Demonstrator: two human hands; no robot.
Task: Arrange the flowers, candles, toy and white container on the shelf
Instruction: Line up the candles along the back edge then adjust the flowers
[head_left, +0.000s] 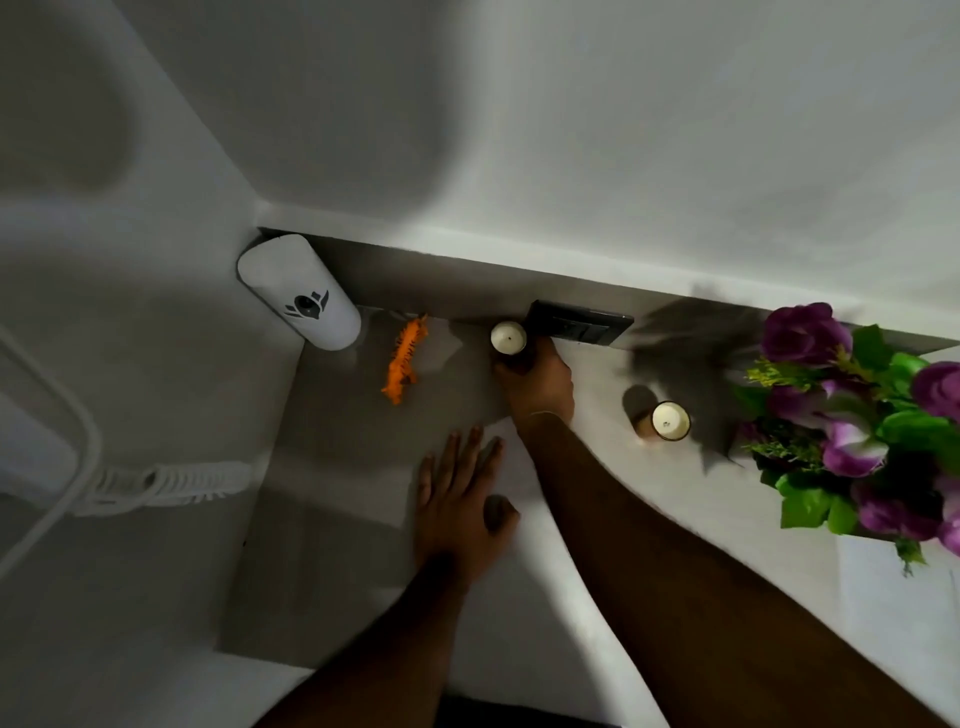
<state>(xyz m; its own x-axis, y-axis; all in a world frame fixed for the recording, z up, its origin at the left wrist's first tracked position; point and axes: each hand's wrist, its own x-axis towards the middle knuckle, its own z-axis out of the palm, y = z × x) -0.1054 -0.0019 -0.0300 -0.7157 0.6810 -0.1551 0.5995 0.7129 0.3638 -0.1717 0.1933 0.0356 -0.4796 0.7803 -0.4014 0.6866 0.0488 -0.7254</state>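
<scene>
The right hand grips a candle at its base, likely to seat it upright near the wall. The left hand lies flat and released on the shelf, probably for balance. Two candles: the second stands right of the right hand. One toy and one container lie beyond the left hand; one bunch of flowers sits far right.

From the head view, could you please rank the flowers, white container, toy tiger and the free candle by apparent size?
1. Flowers, though nearest the camera
2. White container
3. Toy tiger
4. Free candle, close to the toy tiger
</scene>
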